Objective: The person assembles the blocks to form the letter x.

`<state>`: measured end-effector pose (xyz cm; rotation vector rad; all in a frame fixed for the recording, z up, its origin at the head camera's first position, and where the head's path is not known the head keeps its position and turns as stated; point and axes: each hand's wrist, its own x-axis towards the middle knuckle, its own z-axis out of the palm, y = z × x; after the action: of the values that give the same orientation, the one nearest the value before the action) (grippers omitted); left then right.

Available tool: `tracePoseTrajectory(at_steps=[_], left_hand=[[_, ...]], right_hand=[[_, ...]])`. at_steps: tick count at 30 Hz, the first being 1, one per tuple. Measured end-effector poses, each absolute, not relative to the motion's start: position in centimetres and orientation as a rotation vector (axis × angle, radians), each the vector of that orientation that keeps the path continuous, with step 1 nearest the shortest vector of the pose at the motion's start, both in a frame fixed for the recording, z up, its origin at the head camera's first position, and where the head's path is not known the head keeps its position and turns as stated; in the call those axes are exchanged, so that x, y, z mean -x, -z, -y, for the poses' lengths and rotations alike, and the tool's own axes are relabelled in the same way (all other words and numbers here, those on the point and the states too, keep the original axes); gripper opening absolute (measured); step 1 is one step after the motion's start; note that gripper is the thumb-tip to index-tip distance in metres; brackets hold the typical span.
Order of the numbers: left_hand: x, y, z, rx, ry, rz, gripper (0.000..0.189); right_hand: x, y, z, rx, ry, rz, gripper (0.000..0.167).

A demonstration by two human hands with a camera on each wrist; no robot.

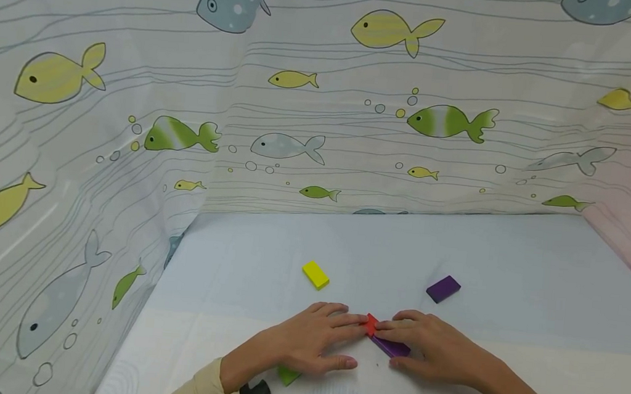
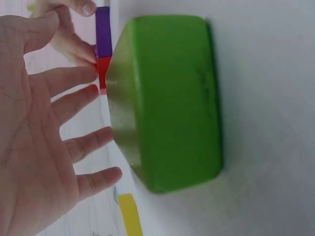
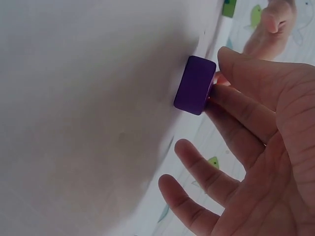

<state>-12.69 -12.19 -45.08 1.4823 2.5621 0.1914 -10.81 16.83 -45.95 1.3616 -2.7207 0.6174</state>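
Head view forward-down, wrist views close

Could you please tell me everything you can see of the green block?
The green block is plain green, with straight sides and rounded edges and corners. It looks smooth, like painted wood or plastic, with a darker smudge on the broad face in the left wrist view. It rests on the pale table beneath the left hand, which hides much of it in the head view. No fingers grip it; whether the hand touches it, I cannot tell.

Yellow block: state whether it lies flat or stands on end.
The yellow block lies flat: the head view shows its broad face up.
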Motion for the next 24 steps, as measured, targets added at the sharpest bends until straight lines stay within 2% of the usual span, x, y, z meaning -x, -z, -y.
tracePoseTrajectory(at_steps=[24], left_hand=[[12.3,43.9,17.5,-1.404,-0.527,-2.589,0.057]], right_hand=[[10.6,46.1,-16.8,-1.332,-0.617,2.737,0.047]])
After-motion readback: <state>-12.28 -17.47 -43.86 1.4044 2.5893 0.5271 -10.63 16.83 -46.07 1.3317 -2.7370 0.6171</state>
